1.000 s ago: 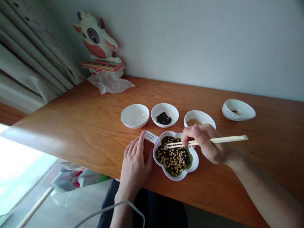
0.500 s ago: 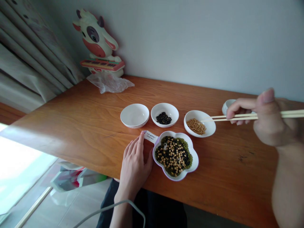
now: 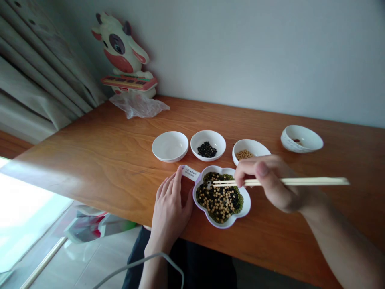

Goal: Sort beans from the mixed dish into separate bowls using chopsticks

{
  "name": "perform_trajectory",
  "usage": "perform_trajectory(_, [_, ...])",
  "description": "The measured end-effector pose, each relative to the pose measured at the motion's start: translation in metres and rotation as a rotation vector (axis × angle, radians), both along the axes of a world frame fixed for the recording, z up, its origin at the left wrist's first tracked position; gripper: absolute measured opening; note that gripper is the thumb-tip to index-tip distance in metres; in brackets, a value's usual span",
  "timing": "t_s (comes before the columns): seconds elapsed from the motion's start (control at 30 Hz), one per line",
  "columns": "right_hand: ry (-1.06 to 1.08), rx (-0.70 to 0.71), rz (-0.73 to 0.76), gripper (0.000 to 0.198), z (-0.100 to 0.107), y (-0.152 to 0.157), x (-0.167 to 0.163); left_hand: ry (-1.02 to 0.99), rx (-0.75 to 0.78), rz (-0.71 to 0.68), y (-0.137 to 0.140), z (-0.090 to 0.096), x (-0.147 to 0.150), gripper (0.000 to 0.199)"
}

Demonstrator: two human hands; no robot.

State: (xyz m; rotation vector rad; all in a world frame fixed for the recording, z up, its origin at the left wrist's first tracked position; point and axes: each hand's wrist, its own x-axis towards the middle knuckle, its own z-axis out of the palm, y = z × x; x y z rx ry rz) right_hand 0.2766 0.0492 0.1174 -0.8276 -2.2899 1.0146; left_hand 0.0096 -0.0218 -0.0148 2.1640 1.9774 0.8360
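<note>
My right hand (image 3: pixel 275 182) is closed on a pair of pale chopsticks (image 3: pixel 315 182). Their tips hover over or touch the mixed beans (image 3: pixel 221 200) in a white flower-shaped dish (image 3: pixel 247 202); whether a bean is between them I cannot tell. Green, black and yellow beans mingle in that dish. My left hand (image 3: pixel 169 206) lies flat on the table with fingers stretched out, the index fingertip at the dish's short handle (image 3: pixel 190 173). Behind the dish stand a bowl of yellow beans (image 3: pixel 252 146), partly hidden by my right hand, and a bowl of black beans (image 3: pixel 208 134).
A third white bowl (image 3: pixel 170 146) with nothing visible inside stands at the left of the row. Another bowl (image 3: pixel 302 140) with small brown bits sits at the back right. A cow-shaped toy keyboard (image 3: pixel 129 82) and a plastic bag (image 3: pixel 140 106) are by the wall. A grey cable (image 3: pixel 144 260) crosses my left forearm.
My right hand has brought the chopsticks from the bowl of yellow beans leftward and nearer, over the flower-shaped dish. The back-right bowl is now uncovered. My left hand has stayed in place.
</note>
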Motion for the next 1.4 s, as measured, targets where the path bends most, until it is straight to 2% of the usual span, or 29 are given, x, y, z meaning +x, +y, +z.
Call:
perform_trajectory(0.13, [-0.014,0.002,0.059,0.066,-0.015,-0.002,-0.013,-0.002,0.015,-0.003,0.001,-0.002,0.000,0.078])
perform_trajectory(0.27, [0.028,0.012,0.073,0.065,-0.021,-0.002,-0.016,-0.009,0.019,-0.008,0.001,-0.002,0.000,0.078])
perform_trajectory(0.5, [-0.045,0.033,0.043,0.064,-0.017,0.001,-0.013,-0.016,0.026,-0.012,0.000,0.000,0.000,0.078])
perform_trajectory(0.7, [-0.044,0.020,0.016,0.072,-0.009,0.005,-0.003,0.005,0.000,0.000,0.000,0.000,0.000,0.076])
perform_trajectory(0.87, [-0.021,0.018,0.070,0.066,-0.014,0.006,-0.006,0.006,0.007,-0.002,0.000,0.000,0.000,0.078])
perform_trajectory(1.03, [-0.045,0.045,0.019,0.065,-0.016,0.006,-0.005,0.002,0.022,-0.003,0.000,-0.001,0.000,0.077])
perform_trajectory(1.4, [-0.064,0.033,0.049,0.065,-0.019,0.005,-0.010,-0.002,0.008,-0.004,0.000,0.000,0.000,0.077])
